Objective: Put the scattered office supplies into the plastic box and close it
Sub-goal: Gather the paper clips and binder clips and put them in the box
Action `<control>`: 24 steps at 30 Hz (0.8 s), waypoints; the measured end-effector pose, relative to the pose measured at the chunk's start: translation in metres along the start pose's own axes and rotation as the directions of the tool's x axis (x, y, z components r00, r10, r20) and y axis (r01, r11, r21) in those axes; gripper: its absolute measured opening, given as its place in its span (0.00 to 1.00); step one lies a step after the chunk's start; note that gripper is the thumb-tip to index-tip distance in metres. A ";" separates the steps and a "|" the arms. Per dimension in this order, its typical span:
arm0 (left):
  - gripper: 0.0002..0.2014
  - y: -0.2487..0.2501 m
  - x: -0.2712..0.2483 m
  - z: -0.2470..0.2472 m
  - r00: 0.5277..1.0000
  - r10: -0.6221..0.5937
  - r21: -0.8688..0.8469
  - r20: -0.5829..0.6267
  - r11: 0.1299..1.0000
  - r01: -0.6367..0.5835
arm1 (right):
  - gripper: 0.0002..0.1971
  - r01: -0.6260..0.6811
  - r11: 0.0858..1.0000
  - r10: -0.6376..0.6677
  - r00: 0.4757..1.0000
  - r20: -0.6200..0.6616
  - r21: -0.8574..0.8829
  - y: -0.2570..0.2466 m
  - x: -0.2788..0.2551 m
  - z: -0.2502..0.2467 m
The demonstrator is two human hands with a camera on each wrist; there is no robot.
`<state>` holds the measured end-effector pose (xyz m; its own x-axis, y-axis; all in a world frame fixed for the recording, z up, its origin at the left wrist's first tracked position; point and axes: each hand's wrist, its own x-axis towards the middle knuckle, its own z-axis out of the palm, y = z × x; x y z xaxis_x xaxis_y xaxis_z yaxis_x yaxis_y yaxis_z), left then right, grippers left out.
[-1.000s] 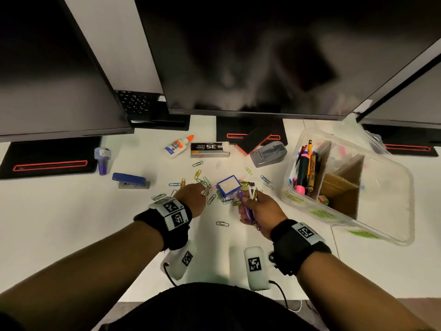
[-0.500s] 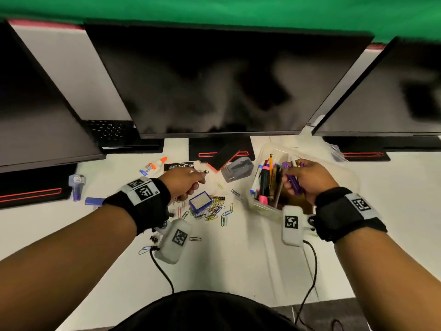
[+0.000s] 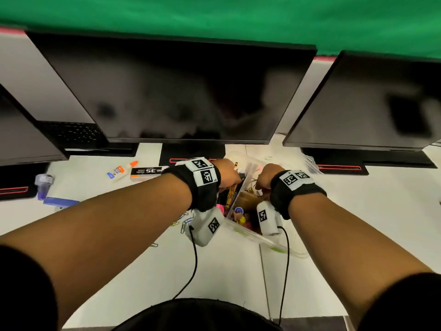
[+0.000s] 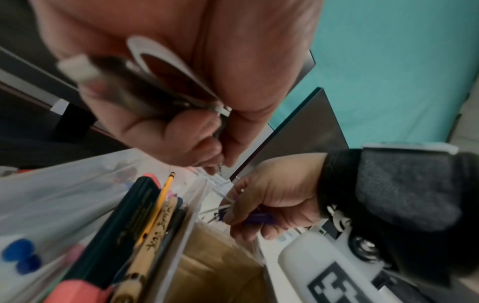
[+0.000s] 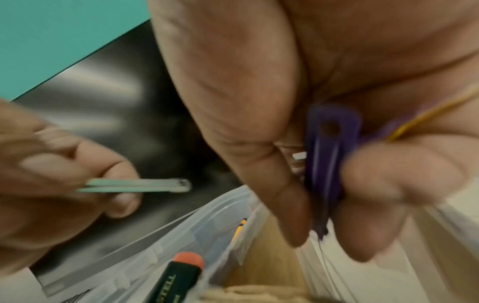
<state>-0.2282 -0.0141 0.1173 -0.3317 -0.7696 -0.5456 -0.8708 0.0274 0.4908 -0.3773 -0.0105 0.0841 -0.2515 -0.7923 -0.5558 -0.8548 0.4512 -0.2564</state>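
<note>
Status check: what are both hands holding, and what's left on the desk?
Left hand and right hand over the open box, each pinching clips. Glue bottle, stapler on desk. Nothing blocking.

An office or computer-lab desk: three dark monitors (image 3: 176, 91) stand side by side across the upper half of the head view, with a green backdrop (image 3: 214, 17) along the top edge. Below them a white desk (image 3: 143, 271) carries a glue bottle (image 3: 121, 169), a staple box (image 3: 146, 171) and a blue stapler (image 3: 60, 203) at centre left.
</note>
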 end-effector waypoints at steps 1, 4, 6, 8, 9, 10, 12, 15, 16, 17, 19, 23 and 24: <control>0.13 0.005 0.005 0.002 1.000 -0.001 0.048 -0.024 0.999 0.002 | 0.13 0.008 1.000 -0.008 1.000 0.014 0.001 0.003 0.004 0.001; 0.14 0.019 0.016 0.005 0.998 0.020 0.145 -0.059 0.989 -0.011 | 0.15 0.038 0.998 -0.038 0.999 0.002 0.047 0.013 0.009 -0.006; 0.15 0.029 0.022 0.007 0.997 0.023 0.182 -0.069 0.983 -0.010 | 0.15 0.034 0.969 -0.029 0.999 -0.024 0.245 0.022 0.006 -0.015; 0.16 0.038 0.027 0.011 0.997 0.015 0.201 -0.081 0.980 0.002 | 0.15 0.025 0.918 -0.015 0.999 -0.029 0.396 0.034 0.002 -0.019; 0.16 0.043 0.030 0.014 0.996 0.018 0.207 -0.083 0.978 0.000 | 0.15 0.024 0.901 -0.009 0.999 -0.036 0.434 0.040 -0.002 -0.019; 0.16 0.047 0.033 0.018 0.997 0.020 0.212 -0.079 0.977 -0.003 | 0.15 0.027 0.894 -0.011 0.999 -0.039 0.448 0.045 -0.005 -0.018; 0.17 0.052 0.040 0.026 0.997 0.019 0.209 -0.069 0.978 -0.004 | 0.14 0.050 0.894 -0.026 0.998 -0.059 0.445 0.052 -0.011 -0.014; 0.25 0.056 0.049 0.034 0.997 0.004 0.138 -0.081 0.990 0.007 | 0.13 0.110 0.929 -0.078 0.991 -0.106 0.352 0.058 -0.020 -0.009; 0.25 0.057 0.051 0.035 0.996 0.013 0.110 -0.083 0.994 -0.004 | 0.13 0.129 0.941 -0.097 0.988 -0.117 0.313 0.060 -0.023 -0.007; 0.25 0.057 0.051 0.035 0.996 0.025 0.079 -0.083 0.997 -0.018 | 0.13 0.148 0.953 -0.120 0.986 -0.118 0.266 0.060 -0.026 -0.005; 0.24 0.056 0.051 0.035 0.994 0.055 0.001 -0.093 0.998 -0.055 | 0.11 0.179 0.974 -0.169 0.982 -0.082 0.135 0.061 -0.032 0.000; 0.21 0.033 0.043 0.028 0.978 0.120 -0.151 -0.170 0.978 -0.146 | 0.12 0.242 0.969 -0.244 0.968 -0.052 -0.051 0.059 -0.046 0.003; 0.19 0.023 0.038 0.025 0.974 0.126 -0.180 -0.190 0.970 -0.161 | 0.13 0.257 0.965 -0.260 0.964 -0.063 -0.049 0.057 -0.049 0.002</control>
<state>-0.2696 -0.0272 0.0910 -0.3642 -0.8669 -0.3403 -0.7266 0.0359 0.6861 -0.4126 0.0547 0.0958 -0.0486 -0.9065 -0.4194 -0.9121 0.2114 -0.3513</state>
